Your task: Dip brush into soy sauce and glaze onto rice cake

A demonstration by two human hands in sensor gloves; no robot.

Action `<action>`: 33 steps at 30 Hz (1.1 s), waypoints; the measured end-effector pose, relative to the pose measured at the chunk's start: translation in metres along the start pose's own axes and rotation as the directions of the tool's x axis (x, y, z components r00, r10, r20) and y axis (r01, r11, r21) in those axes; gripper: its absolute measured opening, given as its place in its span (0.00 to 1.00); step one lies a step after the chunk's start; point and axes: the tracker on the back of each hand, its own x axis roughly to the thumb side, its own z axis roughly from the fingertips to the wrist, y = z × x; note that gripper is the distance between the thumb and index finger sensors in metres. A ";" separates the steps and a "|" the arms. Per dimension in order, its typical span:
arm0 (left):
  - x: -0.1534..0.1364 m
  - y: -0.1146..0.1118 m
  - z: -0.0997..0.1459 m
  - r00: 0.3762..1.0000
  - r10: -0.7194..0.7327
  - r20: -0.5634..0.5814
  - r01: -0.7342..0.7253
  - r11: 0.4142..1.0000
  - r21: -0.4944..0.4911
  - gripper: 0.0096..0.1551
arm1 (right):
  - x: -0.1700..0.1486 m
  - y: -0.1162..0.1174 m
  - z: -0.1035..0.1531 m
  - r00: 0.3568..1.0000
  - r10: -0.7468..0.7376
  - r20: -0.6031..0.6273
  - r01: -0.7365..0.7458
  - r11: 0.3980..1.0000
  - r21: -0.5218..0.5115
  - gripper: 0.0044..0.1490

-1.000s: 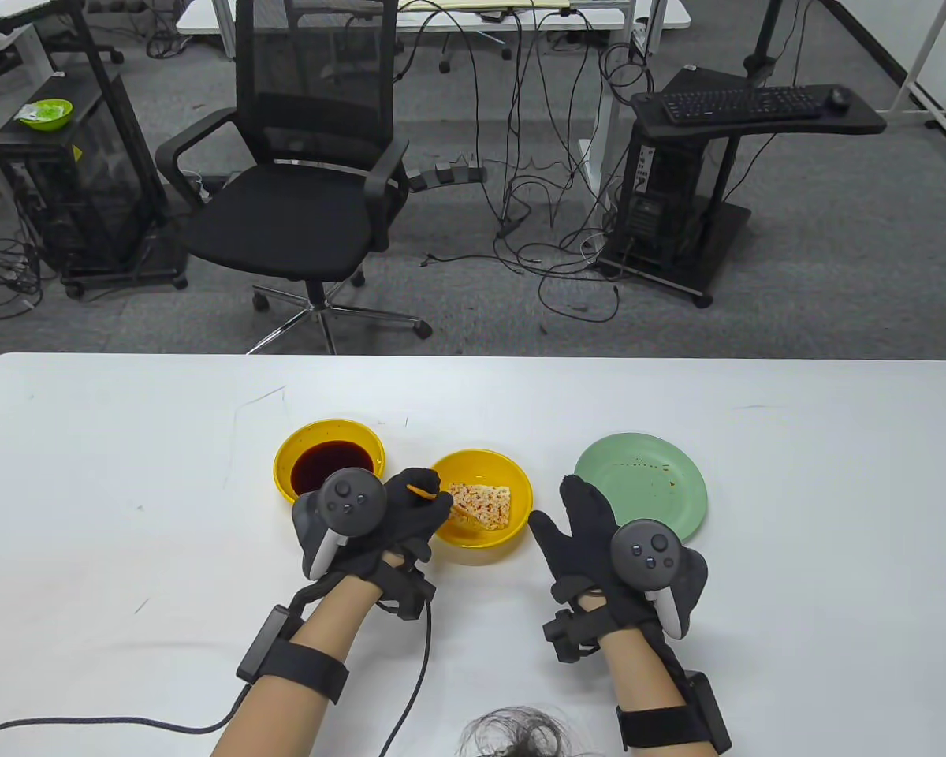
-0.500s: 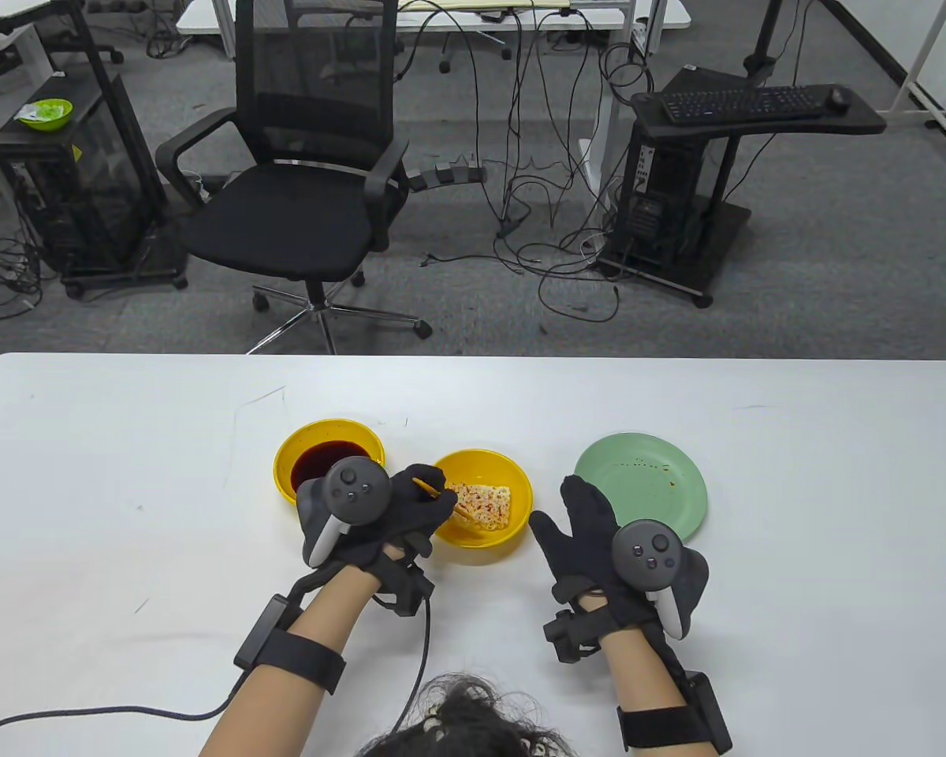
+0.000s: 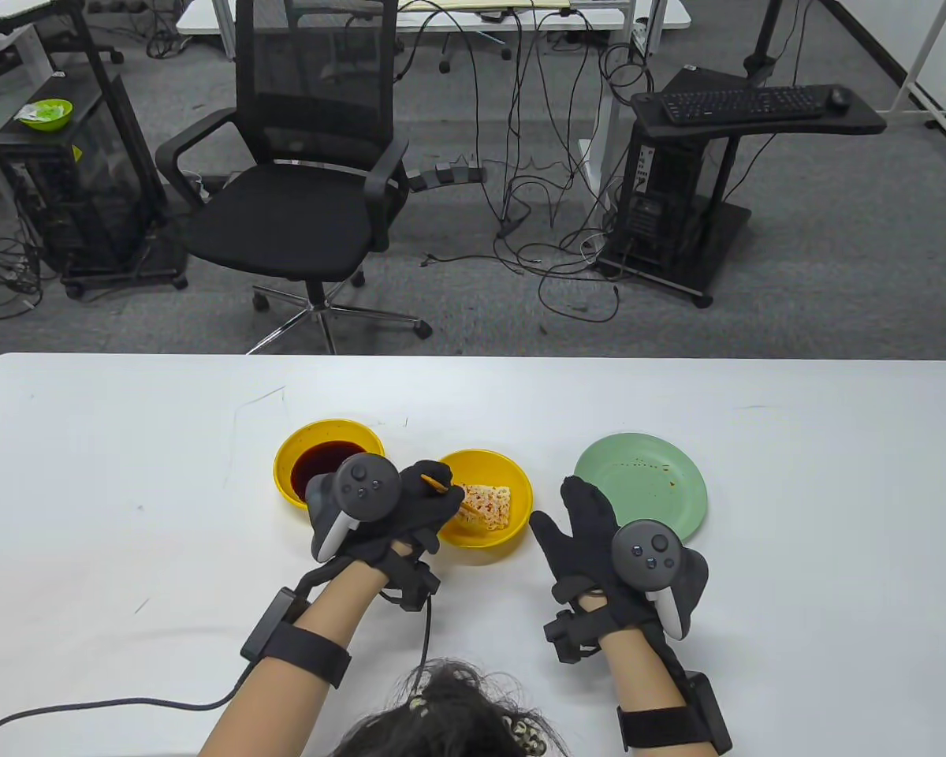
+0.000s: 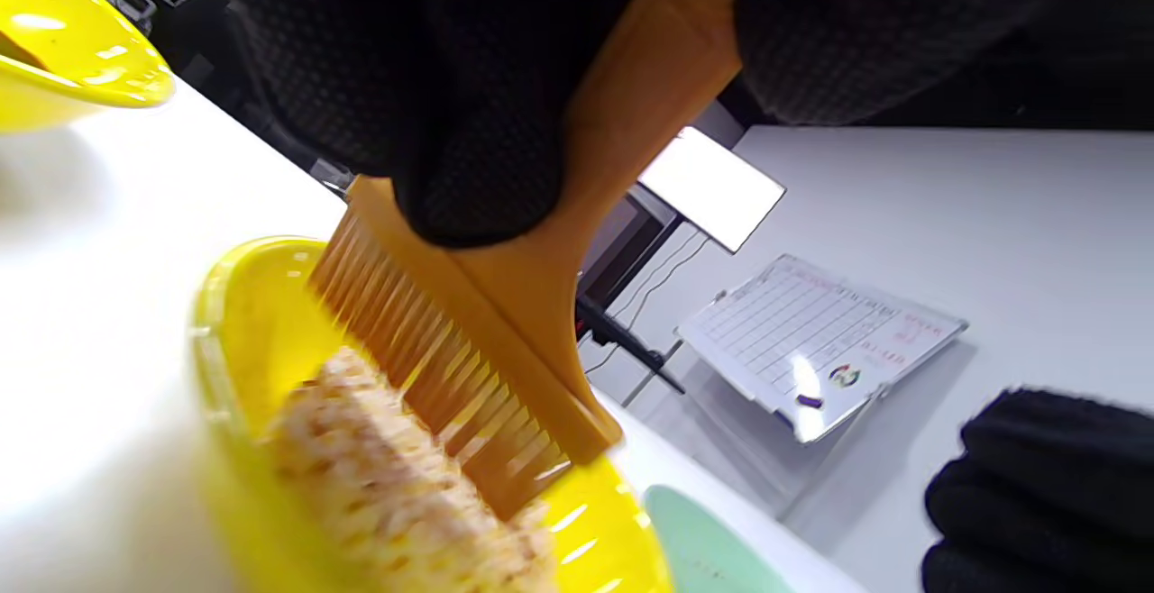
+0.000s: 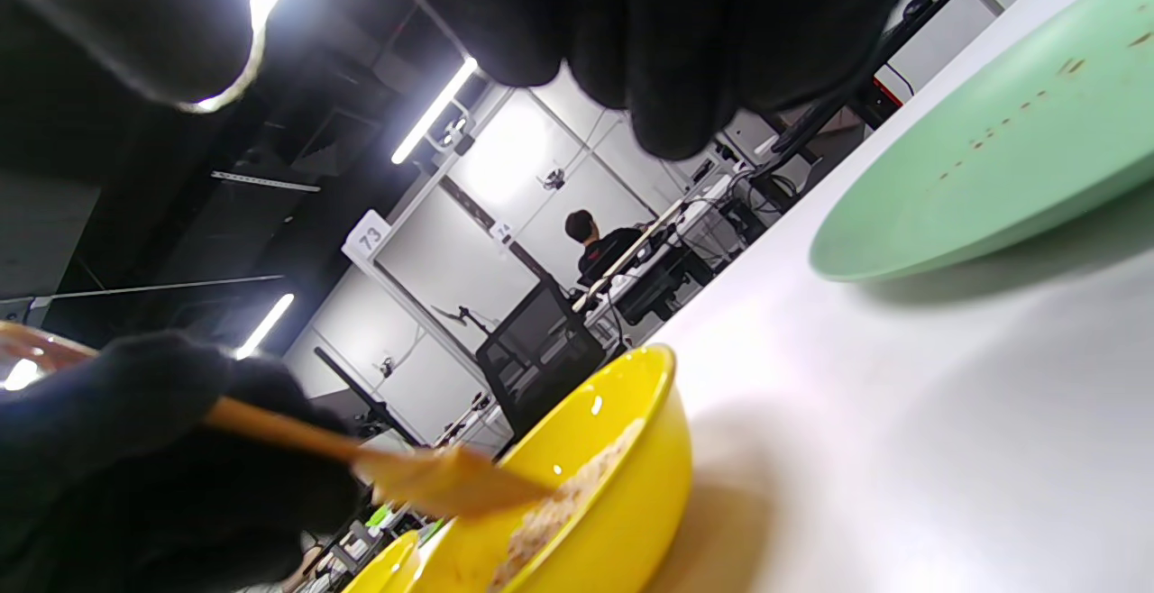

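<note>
The brush (image 4: 505, 305) is gripped by its orange handle in the left hand (image 3: 378, 512), and its bristles are laid on the rice cake (image 4: 397, 494), which lies in the yellow bowl (image 3: 512, 493) near the middle of the table (image 3: 126, 473). The glazing stroke is judged to be in progress. Whether the brush was really dipped cannot be proved from these pictures, and almost no dark colour is seen yet on the cake, so most of the glazing is probably still left. More dips may be needed.

The soy sauce (image 3: 319, 461) is kept in a second yellow bowl (image 3: 284, 465), just beside the first one, on the left. The way between the two bowls is short, but the two rims stand close together and must be passed over by the brush, so a drip on the table is possible there.

The right hand (image 3: 599, 544) is laid flat on the table with the fingers spread, and nothing is held by it. It rests between the bowl with the cake and the green plate (image 3: 662, 473), near both. On that side little room is left for the brush. Much bare table is seen further to the left and behind the bowls. The bowl is not steadied by any hand and could be pushed by a hard stroke.
</note>
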 end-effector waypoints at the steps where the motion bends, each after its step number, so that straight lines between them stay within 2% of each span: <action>1: -0.001 -0.004 -0.002 0.999 0.041 -0.019 -0.040 0.999 0.018 0.31 | 0.000 0.000 0.000 1.000 0.001 0.002 -0.001 1.000 -0.002 0.51; 4: -0.004 -0.018 -0.004 0.991 0.122 -0.063 -0.122 0.992 -0.009 0.32 | 0.000 0.000 0.000 1.000 0.002 0.004 -0.002 1.000 -0.002 0.51; 6: -0.005 -0.020 -0.002 0.994 0.089 -0.067 -0.091 0.995 -0.030 0.32 | 0.000 0.001 0.000 1.000 0.002 0.005 -0.002 1.000 -0.001 0.51; 9: -0.005 -0.007 0.003 0.999 -0.024 -0.034 0.023 0.999 -0.033 0.29 | 0.000 0.000 0.000 1.000 0.001 0.005 -0.001 1.000 -0.001 0.51; 13: -0.003 0.004 0.004 0.999 -0.007 -0.037 0.006 1.000 -0.028 0.29 | 0.000 0.000 0.000 1.000 -0.003 0.004 0.003 1.000 -0.003 0.51; 16: -0.002 -0.009 -0.002 0.998 0.050 -0.033 -0.050 0.999 0.001 0.32 | 0.000 0.000 0.000 1.000 -0.004 0.007 0.004 1.000 -0.006 0.51; 20: -0.006 -0.023 -0.004 0.999 0.025 -0.046 -0.026 0.999 -0.043 0.31 | -0.001 -0.001 0.000 1.000 -0.003 0.008 0.003 1.000 -0.008 0.51; 26: 0.000 0.001 0.002 0.999 -0.040 0.002 0.040 0.999 -0.032 0.28 | -0.004 -0.002 -0.001 1.000 -0.003 0.001 0.003 1.000 -0.014 0.50; 29: 0.001 -0.006 -0.001 0.999 0.025 0.023 -0.025 1.000 0.012 0.31 | -0.003 -0.003 -0.001 1.000 -0.004 0.005 0.004 1.000 -0.019 0.50; 33: -0.003 -0.022 -0.006 0.997 0.059 -0.054 -0.061 0.997 -0.037 0.31 | -0.003 -0.003 -0.001 1.000 -0.006 0.004 0.006 1.000 -0.017 0.50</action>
